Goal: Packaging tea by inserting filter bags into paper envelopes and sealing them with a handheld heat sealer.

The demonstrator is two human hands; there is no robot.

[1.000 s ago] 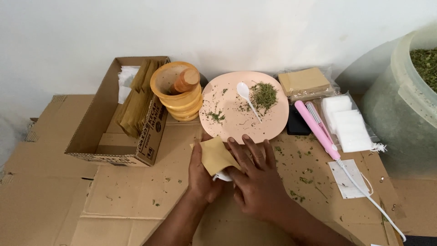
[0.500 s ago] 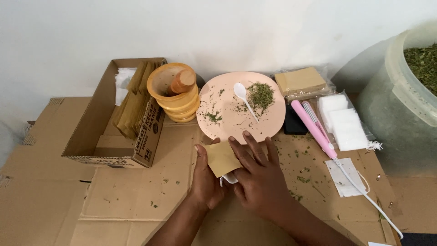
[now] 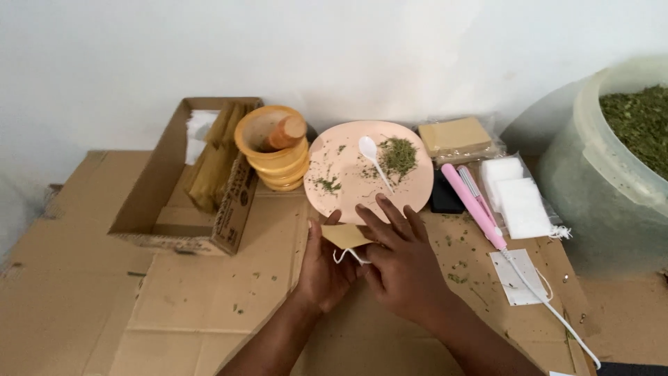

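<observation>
My left hand (image 3: 324, 268) and my right hand (image 3: 400, 261) meet just in front of the pink plate (image 3: 341, 195). Between them they hold a small tan paper envelope (image 3: 343, 235), with a white tea bag and its string (image 3: 346, 256) showing under it. My right fingers lie over the envelope's right side; my left thumb presses its left edge. On the plate lie a white plastic spoon (image 3: 371, 155) and a heap of dried green herb (image 3: 399, 154).
A yellow mortar with a wooden pestle (image 3: 273, 144) stands left of the plate. An open cardboard box (image 3: 184, 181) holds tan envelopes. Right: a pink heat sealer (image 3: 473, 203) with cord, packs of white bags (image 3: 513, 196) and tan envelopes (image 3: 456, 135), a large tub of dried leaves (image 3: 616, 163).
The envelope has tilted flatter and shows less of its face; both hands shifted slightly toward the plate. The tea bag's string now shows below the envelope. The view moved a little.
</observation>
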